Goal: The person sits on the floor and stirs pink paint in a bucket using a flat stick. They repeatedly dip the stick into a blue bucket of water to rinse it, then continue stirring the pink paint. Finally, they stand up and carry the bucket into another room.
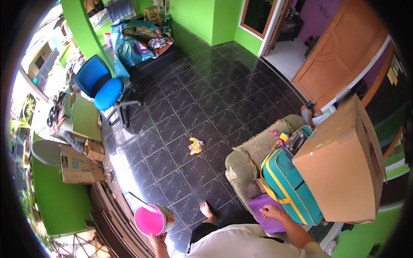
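My left hand (158, 241) grips the rim of a round bucket (168, 217) at the lower left, its thumb over the edge. Bright pink shows inside the bucket, and its outer side carries a coloured print. A long tool with a dark handle (137, 198) and a whitish lower part leans in it; its working end is hidden. My right hand (271, 212) is curled into a loose fist, with nothing visible in it. It hovers over a purple bag or cloth (263, 202) beside a teal bag with yellow straps (289, 182).
A beige sofa (238, 165) and a large cardboard box (337, 159) stand at the right. A crumpled yellow item (196, 145) lies on the dark tiles ahead. A blue swivel chair (108, 95) is at far left. Another person (316, 116) sits partly hidden behind the box.
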{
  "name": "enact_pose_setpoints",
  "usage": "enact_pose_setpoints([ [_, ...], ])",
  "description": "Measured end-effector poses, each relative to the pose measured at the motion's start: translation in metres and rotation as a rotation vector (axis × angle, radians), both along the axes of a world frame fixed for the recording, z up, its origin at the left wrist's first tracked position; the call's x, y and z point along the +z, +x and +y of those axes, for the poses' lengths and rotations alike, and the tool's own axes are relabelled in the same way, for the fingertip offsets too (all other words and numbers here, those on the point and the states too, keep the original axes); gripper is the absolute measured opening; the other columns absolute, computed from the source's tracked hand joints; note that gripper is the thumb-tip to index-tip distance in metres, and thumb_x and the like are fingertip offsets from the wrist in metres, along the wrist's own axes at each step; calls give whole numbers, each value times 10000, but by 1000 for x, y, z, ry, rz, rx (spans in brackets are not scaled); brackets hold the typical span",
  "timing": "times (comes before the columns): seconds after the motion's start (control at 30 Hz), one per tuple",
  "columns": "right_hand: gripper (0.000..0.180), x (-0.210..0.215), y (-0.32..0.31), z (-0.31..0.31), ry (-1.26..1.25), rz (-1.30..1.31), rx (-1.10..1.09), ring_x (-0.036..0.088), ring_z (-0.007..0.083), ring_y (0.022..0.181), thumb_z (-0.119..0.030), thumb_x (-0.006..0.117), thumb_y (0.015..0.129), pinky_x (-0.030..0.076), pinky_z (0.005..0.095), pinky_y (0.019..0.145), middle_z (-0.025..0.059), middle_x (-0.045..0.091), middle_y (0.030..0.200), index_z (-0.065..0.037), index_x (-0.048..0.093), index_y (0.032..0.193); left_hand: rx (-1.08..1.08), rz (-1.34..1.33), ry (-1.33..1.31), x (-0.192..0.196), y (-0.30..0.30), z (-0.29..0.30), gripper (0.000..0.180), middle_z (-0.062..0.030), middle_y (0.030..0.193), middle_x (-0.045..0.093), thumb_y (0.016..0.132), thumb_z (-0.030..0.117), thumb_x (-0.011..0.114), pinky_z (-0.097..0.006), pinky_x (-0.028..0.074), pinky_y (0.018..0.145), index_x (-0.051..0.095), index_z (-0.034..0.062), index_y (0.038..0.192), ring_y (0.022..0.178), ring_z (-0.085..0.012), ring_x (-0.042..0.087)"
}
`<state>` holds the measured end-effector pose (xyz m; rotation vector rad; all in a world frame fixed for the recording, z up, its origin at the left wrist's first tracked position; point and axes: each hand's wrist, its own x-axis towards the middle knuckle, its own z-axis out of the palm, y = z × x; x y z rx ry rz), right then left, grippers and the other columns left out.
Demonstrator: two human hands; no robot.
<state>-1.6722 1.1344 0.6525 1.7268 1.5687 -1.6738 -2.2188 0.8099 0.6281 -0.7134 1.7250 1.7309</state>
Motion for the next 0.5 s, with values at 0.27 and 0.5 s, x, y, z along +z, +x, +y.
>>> enact_pose_setpoints([
  [0.27, 386, -25, -148, 120, 186, 1, 272, 778, 244, 740, -445, 661, 1015, 595, 426, 765, 116, 788, 824, -68, 737, 1047, -112, 78, 138, -6, -138, 99, 419, -114, 1026, 672, 976, 305, 605, -595, 599, 923, 544, 101, 1337, 894, -283, 651],
  [0.5, 360, -76, -268, 271, 381, 73, 249, 756, 376, 1007, -414, 666, 1008, 586, 469, 881, 192, 786, 1041, -69, 741, 1073, -183, 78, 89, 15, -227, 268, 411, -109, 1013, 676, 980, 311, 600, -584, 603, 905, 548, 108, 1333, 878, -275, 653],
])
